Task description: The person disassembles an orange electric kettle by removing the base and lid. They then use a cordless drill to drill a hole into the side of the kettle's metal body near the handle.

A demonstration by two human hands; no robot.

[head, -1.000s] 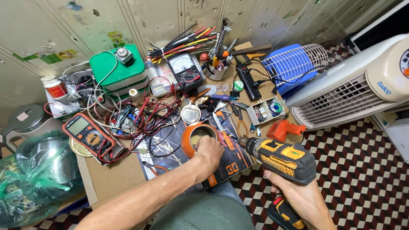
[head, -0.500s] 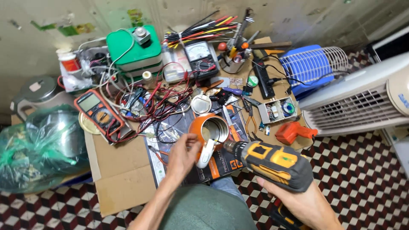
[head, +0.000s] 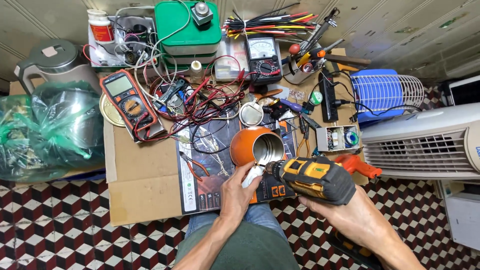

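Orange-bodied metal pot [head: 256,145] lies tipped on its side near the middle of the cluttered surface [head: 145,175], its open mouth turned toward the person and its long axis running from the far clutter back toward the lap. To its left sit a green plastic bag [head: 50,130], a steel kettle [head: 55,62] and a red-cased multimeter [head: 129,102] among tangled red and black leads. The left hand [head: 239,192] comes up from below and is closed on the pot's white handle [head: 253,175] at the near rim, steadying it; this hand is the one in contact. Just right of that, the yellow-and-black cordless drill [head: 312,177] is gripped by the right hand [head: 345,207], its chuck pointing left and touching, or nearly touching, the pot's near rim beside the handle. So the pot lies just ahead and left of the drill tip. Farther right stand a blue fan grille [head: 385,95] and a white air cooler [head: 425,142].
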